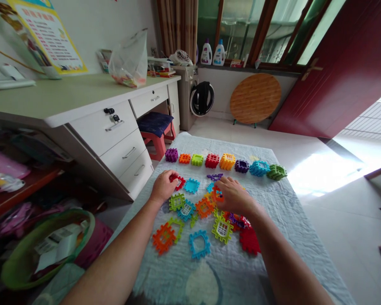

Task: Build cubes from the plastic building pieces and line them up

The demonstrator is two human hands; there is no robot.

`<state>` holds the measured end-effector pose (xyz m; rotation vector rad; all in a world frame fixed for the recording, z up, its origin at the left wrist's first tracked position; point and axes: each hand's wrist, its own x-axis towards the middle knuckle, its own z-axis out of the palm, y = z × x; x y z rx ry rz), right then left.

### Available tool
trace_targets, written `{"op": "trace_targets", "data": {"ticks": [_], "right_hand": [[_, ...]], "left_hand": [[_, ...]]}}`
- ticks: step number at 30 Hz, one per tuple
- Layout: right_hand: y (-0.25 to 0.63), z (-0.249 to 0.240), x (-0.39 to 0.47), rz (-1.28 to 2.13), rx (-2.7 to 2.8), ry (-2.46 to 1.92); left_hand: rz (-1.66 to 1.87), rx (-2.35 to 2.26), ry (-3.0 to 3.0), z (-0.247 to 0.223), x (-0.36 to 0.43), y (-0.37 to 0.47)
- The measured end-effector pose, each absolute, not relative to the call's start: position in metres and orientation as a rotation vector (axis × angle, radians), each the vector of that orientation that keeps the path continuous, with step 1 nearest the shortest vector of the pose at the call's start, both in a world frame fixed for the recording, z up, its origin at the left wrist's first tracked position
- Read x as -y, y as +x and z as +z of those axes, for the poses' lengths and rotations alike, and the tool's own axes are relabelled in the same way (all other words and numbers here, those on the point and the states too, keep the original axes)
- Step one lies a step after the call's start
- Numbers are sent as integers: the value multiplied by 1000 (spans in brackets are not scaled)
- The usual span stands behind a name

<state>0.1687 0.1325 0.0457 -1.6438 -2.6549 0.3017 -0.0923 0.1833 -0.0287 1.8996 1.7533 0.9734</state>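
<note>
My left hand [165,185] is closed on a red square piece [179,183] at the left of the loose pieces. Over the right part of the pile, my right hand [231,194] has its fingers around an orange piece [218,194]. A blue piece [191,185] lies between my hands. Nearer to me are an orange piece [164,238], a blue frame [200,244], a green piece [222,228] and a red piece [250,241] partly under my right forearm. Beyond my hands, stacks sorted by colour form a row, from purple [171,155] to dark green [277,172].
The pieces lie on a cloth-covered table [273,254]. A desk [92,97] with drawers stands at the left, a stool [157,127] beside it. At the lower left is a basket [89,237]. A washing machine [187,93] and round wooden board [255,98] stand behind.
</note>
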Motion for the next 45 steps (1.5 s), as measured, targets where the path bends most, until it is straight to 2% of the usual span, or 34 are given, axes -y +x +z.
{"op": "trace_targets", "data": {"ticks": [4, 10, 14, 18, 21, 24, 28, 31, 38, 45], "right_hand": [[173, 44, -134, 251, 2563, -1742], [148, 44, -116, 400, 2820, -1313], [137, 39, -116, 321, 2827, -1317], [146, 43, -126, 518, 2671, -1300], [160, 46, -133, 611, 2455, -1465], [168, 46, -136, 556, 2405, -1584], [158, 39, -132, 403, 2472, -1385], [141, 31, -126, 418, 2592, -1220], [122, 17, -122, 413, 2731, -1224], [152, 36, -133, 415, 2466, -1298]], "left_hand": [[983, -1743, 1910, -29, -183, -92], [992, -1734, 1935, -30, -184, -92], [992, -1726, 1941, -30, -184, -93], [990, -1728, 1942, -29, -184, -92], [994, -1727, 1940, -29, -184, -92], [985, -1745, 1930, -29, -185, -92], [972, -1737, 1936, -30, -185, -93], [969, -1736, 1945, -30, -185, -93], [976, -1736, 1956, -31, -186, -93], [969, -1747, 1924, -29, -185, -92]]}}
